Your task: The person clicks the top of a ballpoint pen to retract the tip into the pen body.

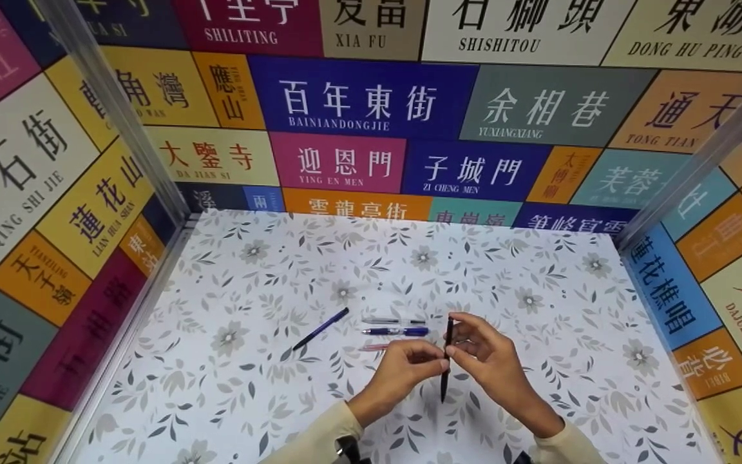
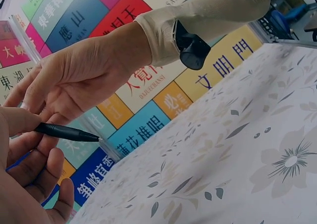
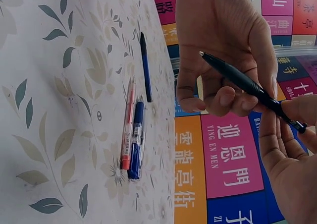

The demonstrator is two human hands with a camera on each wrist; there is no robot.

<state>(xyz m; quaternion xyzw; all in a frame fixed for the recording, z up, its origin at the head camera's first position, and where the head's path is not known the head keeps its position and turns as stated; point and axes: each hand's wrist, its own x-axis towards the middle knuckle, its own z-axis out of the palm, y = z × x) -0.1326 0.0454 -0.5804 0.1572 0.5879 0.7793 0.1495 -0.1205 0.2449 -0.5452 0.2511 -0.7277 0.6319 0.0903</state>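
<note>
A black retractable pen (image 1: pixel 444 386) stands nearly upright between the two hands, its tip pointing down above the table. My left hand (image 1: pixel 400 374) pinches its middle between thumb and index finger. The right hand (image 1: pixel 493 357) holds the upper part, with thumb and fingertips near the end of the barrel. In the left wrist view, the pen's dark front (image 2: pixel 72 133) and bare metal point stick out past the fingers. The right wrist view shows most of the pen (image 3: pixel 237 79), with a clip near its rear end.
Beyond the hands lie a clear grey pen (image 1: pixel 391 320), a blue pen (image 1: pixel 393 331) and a red pen (image 1: pixel 375 347), partly hidden by the left hand. A dark blue pen (image 1: pixel 321 328) lies slanted further left. Sign-patterned walls (image 1: pixel 358 96) enclose the flower-patterned table (image 1: pixel 248 386).
</note>
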